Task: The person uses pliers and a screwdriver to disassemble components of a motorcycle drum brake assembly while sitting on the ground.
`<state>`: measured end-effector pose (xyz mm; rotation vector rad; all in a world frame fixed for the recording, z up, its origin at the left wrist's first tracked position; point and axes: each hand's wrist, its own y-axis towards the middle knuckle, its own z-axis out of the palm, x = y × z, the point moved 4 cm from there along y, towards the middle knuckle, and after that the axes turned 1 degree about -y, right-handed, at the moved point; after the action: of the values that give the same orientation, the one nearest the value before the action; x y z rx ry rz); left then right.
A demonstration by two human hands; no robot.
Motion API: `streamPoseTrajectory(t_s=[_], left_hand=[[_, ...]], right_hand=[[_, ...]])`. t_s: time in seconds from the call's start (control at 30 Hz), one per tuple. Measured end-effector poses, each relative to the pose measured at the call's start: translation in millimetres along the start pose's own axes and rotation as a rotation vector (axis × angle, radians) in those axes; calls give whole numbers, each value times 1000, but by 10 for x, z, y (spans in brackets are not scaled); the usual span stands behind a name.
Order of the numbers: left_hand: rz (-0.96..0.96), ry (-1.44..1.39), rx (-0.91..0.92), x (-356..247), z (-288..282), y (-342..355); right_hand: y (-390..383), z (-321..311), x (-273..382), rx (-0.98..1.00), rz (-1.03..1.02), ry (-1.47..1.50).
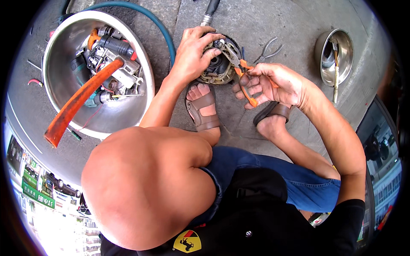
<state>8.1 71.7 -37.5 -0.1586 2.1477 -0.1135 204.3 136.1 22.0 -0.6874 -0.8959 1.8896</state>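
My left hand (194,53) grips the left rim of a round machine housing (209,77), thumb and fingers resting on its top edge. Dark ring-shaped parts sit in the housing's middle, and small wires or fittings show near its upper rim. In my right hand (279,83) are long-nosed pliers (233,57) with orange handles, the handles spread apart. Their jaws reach the upper right part of the housing; what lies between the tips is too small to make out. A second pair of pliers (270,50) lies on the ground just beyond my right hand.
At the left, a big metal basin (143,64) holds power tools, metal parts and a long orange handle (85,100) jutting over its rim. A small metal bowl (348,74) with a brush (336,72) stands far right. A teal hose (164,32) curves behind; my sandalled feet flank the work.
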Motion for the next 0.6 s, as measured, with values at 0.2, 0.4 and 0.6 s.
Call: streamPoseTrajectory(t_s=[0.2,0.4,0.6], left_hand=[[-7,18,-5,35,-19,-18],[-42,-11,10,20,-12,-21],[-55,-1,4,15,-5,-28]], right_hand=[[-18,62,-5,-62,23,6],[13,84,-50,-140,-7,12],[37,116,-83,-134,-46,44]])
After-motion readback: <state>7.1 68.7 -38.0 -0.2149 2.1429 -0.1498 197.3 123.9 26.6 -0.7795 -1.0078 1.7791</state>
